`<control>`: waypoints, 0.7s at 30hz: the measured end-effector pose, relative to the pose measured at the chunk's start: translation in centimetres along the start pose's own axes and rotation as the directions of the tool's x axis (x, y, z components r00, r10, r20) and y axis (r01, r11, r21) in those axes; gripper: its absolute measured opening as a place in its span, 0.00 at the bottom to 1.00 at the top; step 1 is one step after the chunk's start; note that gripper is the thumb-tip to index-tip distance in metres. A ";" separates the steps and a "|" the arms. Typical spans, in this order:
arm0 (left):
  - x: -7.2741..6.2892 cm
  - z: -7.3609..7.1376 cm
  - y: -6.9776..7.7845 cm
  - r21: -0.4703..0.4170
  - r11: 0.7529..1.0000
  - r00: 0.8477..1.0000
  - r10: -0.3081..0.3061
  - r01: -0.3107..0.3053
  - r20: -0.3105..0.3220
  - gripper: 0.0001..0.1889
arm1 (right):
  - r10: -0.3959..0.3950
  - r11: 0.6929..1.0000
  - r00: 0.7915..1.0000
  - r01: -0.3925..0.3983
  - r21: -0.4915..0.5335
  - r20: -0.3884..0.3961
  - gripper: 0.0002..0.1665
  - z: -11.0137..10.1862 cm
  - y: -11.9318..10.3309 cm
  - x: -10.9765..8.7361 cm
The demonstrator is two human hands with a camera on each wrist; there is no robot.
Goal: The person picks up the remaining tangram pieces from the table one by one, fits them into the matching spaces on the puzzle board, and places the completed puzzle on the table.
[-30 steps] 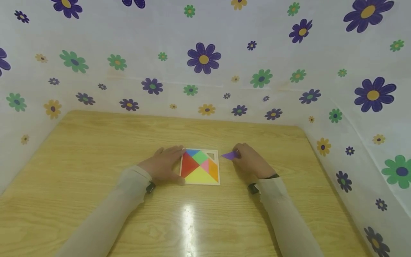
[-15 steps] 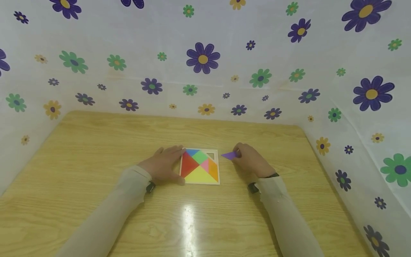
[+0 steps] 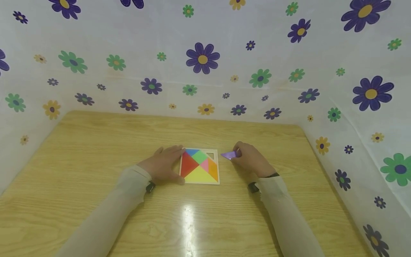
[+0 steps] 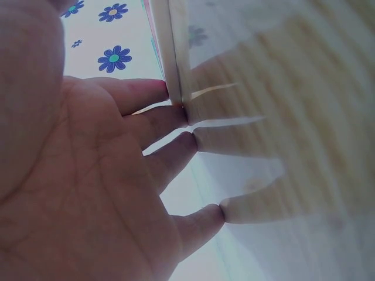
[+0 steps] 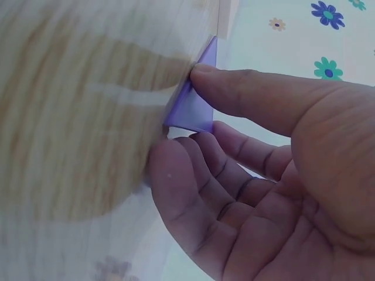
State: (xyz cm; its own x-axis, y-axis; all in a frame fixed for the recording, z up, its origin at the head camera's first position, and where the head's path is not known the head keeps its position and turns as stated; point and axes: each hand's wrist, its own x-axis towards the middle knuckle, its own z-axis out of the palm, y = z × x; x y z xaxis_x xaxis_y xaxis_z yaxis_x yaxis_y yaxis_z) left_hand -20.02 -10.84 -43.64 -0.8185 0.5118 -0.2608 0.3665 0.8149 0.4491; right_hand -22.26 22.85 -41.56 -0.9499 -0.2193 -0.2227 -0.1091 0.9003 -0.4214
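Observation:
A square tangram frame [image 3: 199, 183] lies on the table, filled with red, blue, green, pink, orange and yellow pieces. Its upper right corner has a bare triangular gap [image 3: 210, 155]. My left hand [image 3: 162, 165] rests against the frame's left side, fingers at the top corner and thumb at the bottom one. In the left wrist view the fingers of that hand [image 4: 105, 152] are extended and touch the table and frame edge. Just right of the frame, my right hand [image 3: 252, 159] holds a purple triangle piece [image 3: 229, 155] by thumb and fingers, slightly tilted in the right wrist view.
The wooden table [image 3: 128, 221] carries a bright light reflection in front of the frame. A white flower-printed sheet [image 3: 135, 46] stands behind the table and along its sides. Dark bands [image 3: 253, 188] circle both wrists.
Both hands stay nearly where they were. The purple triangle has tilted slightly in my right fingers and now catches the light.

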 end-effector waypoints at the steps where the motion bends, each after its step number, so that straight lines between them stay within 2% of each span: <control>1: 0.0 0.0 0.1 -0.001 1.000 1.000 -0.001 0.001 0.001 0.60 | -0.001 1.000 1.000 0.001 0.000 -0.002 0.18 0.0 0.0 0.0; 8: -0.2 -0.1 0.2 -0.003 1.000 1.000 0.008 -0.008 -0.002 0.60 | -0.047 0.999 0.998 0.047 -0.004 -0.033 0.13 -0.1 0.0 -0.3; 17: -0.2 -0.1 0.1 -0.002 1.000 1.000 0.011 -0.011 -0.004 0.61 | -0.110 0.994 0.990 0.108 -0.030 -0.092 0.05 -0.7 -1.2 -0.8; 21: -0.2 -0.2 0.2 0.002 1.000 1.000 0.008 -0.008 -0.001 0.61 | -0.133 0.991 0.978 0.133 -0.011 -0.160 0.05 -0.7 -1.7 -0.9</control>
State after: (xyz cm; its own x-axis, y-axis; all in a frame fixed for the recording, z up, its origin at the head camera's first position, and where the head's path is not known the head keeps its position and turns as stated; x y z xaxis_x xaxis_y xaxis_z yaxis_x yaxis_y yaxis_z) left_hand -19.87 -10.84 -43.38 -0.8161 0.5179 -0.2562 0.3737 0.8113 0.4495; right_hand -21.42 21.82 -40.01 -0.9615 -0.2741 -0.0216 -0.2374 0.8672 -0.4378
